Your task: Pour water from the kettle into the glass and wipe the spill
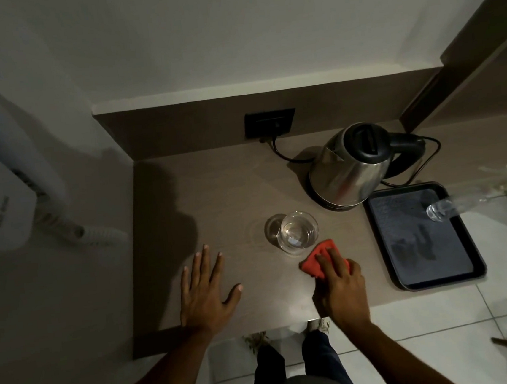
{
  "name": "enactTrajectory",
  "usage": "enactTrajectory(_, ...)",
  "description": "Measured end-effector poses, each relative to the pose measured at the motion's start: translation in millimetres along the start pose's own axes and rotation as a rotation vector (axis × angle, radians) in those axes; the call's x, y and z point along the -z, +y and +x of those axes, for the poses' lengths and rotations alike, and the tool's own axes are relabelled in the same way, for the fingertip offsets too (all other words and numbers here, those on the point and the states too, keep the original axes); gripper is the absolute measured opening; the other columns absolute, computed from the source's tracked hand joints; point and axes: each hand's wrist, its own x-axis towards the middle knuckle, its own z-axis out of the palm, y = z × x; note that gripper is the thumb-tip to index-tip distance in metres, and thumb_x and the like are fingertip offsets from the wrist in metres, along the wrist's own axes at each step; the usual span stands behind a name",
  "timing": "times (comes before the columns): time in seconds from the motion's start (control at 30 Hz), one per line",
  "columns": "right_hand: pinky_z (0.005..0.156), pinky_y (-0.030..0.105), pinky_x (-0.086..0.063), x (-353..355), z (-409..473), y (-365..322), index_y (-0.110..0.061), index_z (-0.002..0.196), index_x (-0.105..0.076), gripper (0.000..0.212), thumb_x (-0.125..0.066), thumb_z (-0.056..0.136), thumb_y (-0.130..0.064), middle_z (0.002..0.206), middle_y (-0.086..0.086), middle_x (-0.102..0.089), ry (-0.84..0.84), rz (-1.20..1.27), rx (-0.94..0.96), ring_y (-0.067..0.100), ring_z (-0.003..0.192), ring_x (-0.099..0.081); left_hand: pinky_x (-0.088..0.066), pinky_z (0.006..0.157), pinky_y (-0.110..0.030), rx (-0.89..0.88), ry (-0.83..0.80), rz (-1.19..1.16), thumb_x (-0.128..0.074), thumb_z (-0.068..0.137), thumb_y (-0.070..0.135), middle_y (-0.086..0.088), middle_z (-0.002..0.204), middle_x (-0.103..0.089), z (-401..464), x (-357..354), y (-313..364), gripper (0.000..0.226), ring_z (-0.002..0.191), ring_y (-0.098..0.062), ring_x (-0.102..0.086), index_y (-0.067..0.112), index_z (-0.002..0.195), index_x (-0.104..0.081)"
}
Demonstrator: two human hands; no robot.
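Note:
A steel kettle [349, 167] with a black lid and handle stands on its base at the back right of the brown counter [215, 195]. A clear glass [297, 232] with water in it stands in the middle, in front of the kettle. My right hand [342, 288] presses a red cloth [317, 261] flat on the counter just in front and to the right of the glass. My left hand [207, 292] lies flat on the counter to the left, fingers spread, holding nothing.
A black tray [473, 272] sits at the counter's right end with a clear plastic bottle [442, 209] at its far corner. The kettle's cord runs to a black wall socket [270, 123]. A white wall-mounted hair dryer [13, 184] hangs on the left.

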Motion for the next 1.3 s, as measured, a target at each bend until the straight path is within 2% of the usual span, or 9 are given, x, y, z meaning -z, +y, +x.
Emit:
enactTrajectory(0.2, 0.082, 0.047, -0.056, -19, -24, -43, -0.018, 0.131, -0.057, 0.097, -0.094, 0.043, -0.031, 0.138, 0.011, -0.055, -0.12, 0.039, 0.071, 0.038, 0.111, -0.057, -0.014, 0.12, -0.054, 0.005, -0.004, -0.015, -0.032, 0.087, 0.072, -0.008, 0.166, -0.007, 0, 0, 2, 0.084, 0.152, -0.027, -0.007, 0.026, 0.155, -0.015)
enactTrajectory(0.3, 0.078, 0.044, -0.058, -23, -22, -66, -0.019, 0.128, -0.06, 0.096, -0.092, 0.039, -0.035, 0.137, 0.01, -0.057, -0.175, 0.032, 0.183, 0.036, 0.108, -0.06, -0.012, 0.12, -0.054, 0.01, -0.008, -0.026, -0.025, 0.087, 0.074, -0.007, 0.167, -0.007, 0, 0, 2, 0.083, 0.152, -0.027, -0.008, 0.027, 0.155, -0.015)
enactTrajectory(0.43, 0.096, 0.043, -0.048, -19, -7, -79, -0.018, 0.133, -0.057, 0.067, -0.074, 0.068, -0.022, 0.146, 0.007, -0.049, -0.228, 0.181, 0.354, 0.037, 0.118, -0.051, -0.01, 0.12, -0.05, -0.003, -0.017, -0.043, -0.021, 0.089, 0.073, -0.006, 0.166, -0.007, 1, -1, 0, 0.08, 0.152, -0.027, -0.009, 0.029, 0.155, -0.014)
enactTrajectory(0.6, 0.107, 0.023, -0.031, 8, -14, -29, -0.022, 0.135, -0.055, 0.04, -0.053, 0.096, -0.031, 0.145, -0.004, -0.05, -0.249, 0.448, 0.424, 0.02, 0.123, -0.044, -0.013, 0.119, -0.05, 0.01, -0.054, -0.023, -0.021, 0.088, 0.074, -0.006, 0.167, -0.009, 4, 2, 1, 0.081, 0.151, -0.027, -0.012, 0.027, 0.154, -0.021)
enactTrajectory(0.7, 0.106, 0.032, -0.037, 36, -28, 38, -0.023, 0.132, -0.058, 0.045, -0.038, 0.099, -0.046, 0.14, -0.001, -0.053, -0.074, 0.417, 0.308, 0.025, 0.122, -0.05, -0.018, 0.117, -0.053, 0.014, -0.071, -0.003, -0.02, 0.088, 0.074, -0.009, 0.166, -0.011, 3, 7, 5, 0.082, 0.15, -0.031, -0.017, 0.024, 0.154, -0.023)
enactTrajectory(0.9, 0.103, 0.058, -0.042, 75, 16, 152, -0.01, 0.136, -0.054, 0.043, -0.053, 0.095, -0.023, 0.142, 0.02, -0.051, 0.176, 0.201, -0.158, 0.042, 0.124, -0.05, -0.027, 0.111, -0.058, 0.015, -0.093, 0.065, -0.014, 0.088, 0.074, -0.014, 0.162, -0.024, 3, 20, 13, 0.085, 0.144, -0.036, -0.028, 0.019, 0.149, -0.035)
enactTrajectory(1.03, 0.102, 0.063, -0.039, 62, 35, 171, -0.015, 0.14, -0.049, 0.046, -0.056, 0.095, -0.023, 0.153, 0.014, -0.038, 0.098, 0.105, -0.288, 0.044, 0.137, -0.036, -0.028, 0.112, -0.06, 0.033, -0.094, 0.049, -0.015, 0.088, 0.074, -0.013, 0.162, -0.022, 4, 20, 16, 0.085, 0.147, -0.036, -0.025, 0.02, 0.149, -0.035)
enactTrajectory(1.2, 0.109, 0.06, -0.021, 51, 33, 176, -0.024, 0.154, -0.001, 0.081, -0.005, 0.087, -0.069, 0.163, 0.001, 0.008, -0.05, -0.063, -0.281, 0.028, 0.149, 0.004, -0.026, 0.113, -0.06, 0.022, -0.106, 0.07, -0.01, 0.089, 0.074, -0.015, 0.162, -0.022, 3, 24, 19, 0.085, 0.146, -0.038, -0.025, 0.02, 0.151, -0.031)
enactTrajectory(1.3, 0.114, 0.061, -0.008, 68, 35, 179, -0.031, 0.151, 0.012, 0.093, 0.002, 0.073, -0.08, 0.162, -0.002, 0.019, -0.148, -0.083, -0.284, 0.024, 0.149, 0.013, -0.028, 0.113, -0.059, 0.022, -0.121, 0.088, -0.006, 0.089, 0.073, -0.015, 0.161, -0.024, 0, 30, 20, 0.086, 0.146, -0.038, -0.027, 0.019, 0.15, -0.033)
